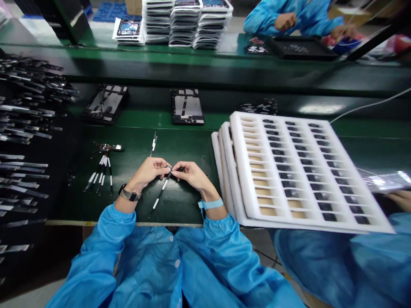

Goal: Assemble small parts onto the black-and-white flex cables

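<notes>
Both of my hands meet over the green bench top in the head view. A thin black-and-white flex cable [159, 196] slants down toward the bench edge from a small dark part at my fingertips. My left hand [153, 168] is closed in a pinch on that cable's upper end. From the other side my right hand [190, 174] pinches the same end; the fingers partly hide the small part. Just beyond my left hand lies another black-and-white strip [153, 143]. Left of it, several similar strips [102, 171] fan out beneath a small metallic piece [116, 148].
White foam trays [245, 171] with slotted dark parts are stacked at right. Many strips [24, 164] hang along the left. Two device housings [188, 107] [107, 102] lie at the back. Padded stacks [183, 25] stand on the shelf. Co-workers sit opposite and at right.
</notes>
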A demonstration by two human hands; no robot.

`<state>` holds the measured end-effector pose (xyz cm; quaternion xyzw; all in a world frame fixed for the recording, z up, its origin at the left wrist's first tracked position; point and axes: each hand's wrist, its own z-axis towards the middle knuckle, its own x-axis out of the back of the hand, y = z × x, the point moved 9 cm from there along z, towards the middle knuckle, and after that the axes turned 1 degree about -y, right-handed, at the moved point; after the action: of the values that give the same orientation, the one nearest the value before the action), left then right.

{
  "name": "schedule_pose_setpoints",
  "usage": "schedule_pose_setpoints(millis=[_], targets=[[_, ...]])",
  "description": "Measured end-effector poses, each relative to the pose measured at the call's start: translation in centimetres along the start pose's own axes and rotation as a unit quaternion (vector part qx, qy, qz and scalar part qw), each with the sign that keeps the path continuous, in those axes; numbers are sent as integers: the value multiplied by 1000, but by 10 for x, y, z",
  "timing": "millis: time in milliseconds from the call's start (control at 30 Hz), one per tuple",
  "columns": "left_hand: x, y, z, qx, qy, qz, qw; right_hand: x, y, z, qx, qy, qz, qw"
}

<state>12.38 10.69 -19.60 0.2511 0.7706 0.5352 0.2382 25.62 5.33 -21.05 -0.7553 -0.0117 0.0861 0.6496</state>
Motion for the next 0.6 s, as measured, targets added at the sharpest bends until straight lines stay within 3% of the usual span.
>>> schedule_pose_setpoints(millis=[300, 600], targets=[[0, 4, -2, -4, 3, 4, 1000, -3, -2, 0, -11, 2, 46, 999], [14, 41, -14, -19, 31, 22, 999, -11, -14, -2, 10, -23, 151, 988]])
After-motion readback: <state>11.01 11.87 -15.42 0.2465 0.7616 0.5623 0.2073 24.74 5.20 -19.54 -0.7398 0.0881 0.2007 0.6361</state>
